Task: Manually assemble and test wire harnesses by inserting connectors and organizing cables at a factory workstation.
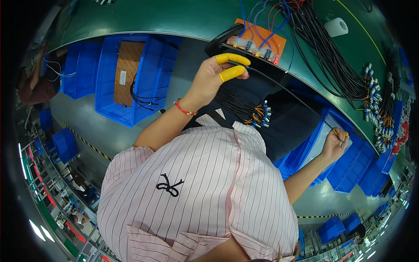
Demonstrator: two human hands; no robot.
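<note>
My left hand (217,76), with yellow finger cots on thumb and forefinger and a red bracelet at the wrist, pinches one end of a thin black wire (283,89). The wire runs taut down to my right hand (335,146), which pinches its other end over a blue bin (305,150). A bundle of black wires with small connector ends (246,109) lies across my dark lap below the left hand. Just beyond the left hand, an orange test board (262,39) with sockets and blue and red leads sits on the green bench (174,17).
Large bundles of black wires with connectors (345,72) lie on the bench at the right, next to a white tape roll (336,27). Blue bins (131,74), one holding a brown board, stand on the grey floor at the left. More blue bins (358,166) are at the right.
</note>
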